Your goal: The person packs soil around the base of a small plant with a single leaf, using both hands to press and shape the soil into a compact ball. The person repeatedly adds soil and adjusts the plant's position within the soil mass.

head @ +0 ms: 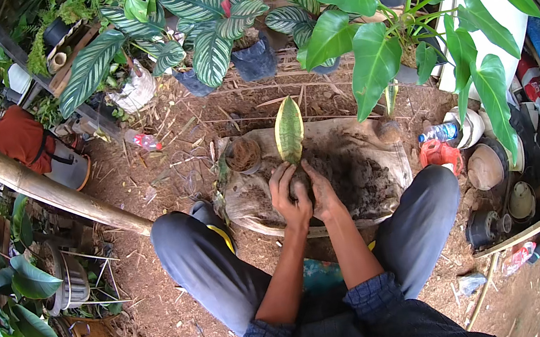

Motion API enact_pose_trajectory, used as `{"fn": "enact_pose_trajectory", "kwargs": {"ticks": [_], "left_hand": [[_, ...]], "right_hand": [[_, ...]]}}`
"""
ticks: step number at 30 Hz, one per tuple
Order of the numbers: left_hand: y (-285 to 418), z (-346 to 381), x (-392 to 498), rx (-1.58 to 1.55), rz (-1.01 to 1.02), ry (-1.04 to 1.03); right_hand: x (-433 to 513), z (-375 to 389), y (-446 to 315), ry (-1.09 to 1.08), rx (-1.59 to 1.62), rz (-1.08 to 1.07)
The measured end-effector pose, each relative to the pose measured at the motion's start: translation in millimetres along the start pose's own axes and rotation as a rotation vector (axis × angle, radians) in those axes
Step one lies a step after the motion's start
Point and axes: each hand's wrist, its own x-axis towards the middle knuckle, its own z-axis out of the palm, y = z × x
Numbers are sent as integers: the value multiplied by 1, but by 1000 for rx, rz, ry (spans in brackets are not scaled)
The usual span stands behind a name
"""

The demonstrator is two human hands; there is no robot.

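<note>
My left hand [290, 197] and my right hand [325, 192] are cupped from both sides around the base of a small snake plant [289, 130]. Its broad leaf, green with yellow margins, points up and away from me. A dark clump, apparently soil, shows between my palms; my fingers partly hide it. Beneath lies a pale cloth sack [249, 205] spread on the ground, with loose dark soil [364, 174] on its right half. At the sack's far left corner stands a small pot [245, 155] filled with brown fibrous material.
Potted striped-leaf plants [209, 28] and a large green-leaved plant [374, 54] line the far side. A bamboo pole [52, 178] slants along the left. Stacked pots [487, 167], a red plastic bag [440, 156] and a water bottle [438, 133] are at right. Another person [27, 139] is at far left.
</note>
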Motion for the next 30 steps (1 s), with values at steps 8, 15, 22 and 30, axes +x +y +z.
{"fn": "enact_pose_trajectory", "kwargs": {"ticks": [8, 15, 22, 30], "left_hand": [[-2, 4, -3, -41, -13, 84], [1, 2, 1, 182, 52, 6], [5, 7, 1, 41, -69, -139], [-4, 7, -4, 13, -109, -46]], "right_hand": [[18, -25, 14, -146, 3, -58], [19, -24, 11, -123, 79, 23], [11, -18, 7, -1, 118, -33], [7, -12, 7, -39, 46, -77]]}}
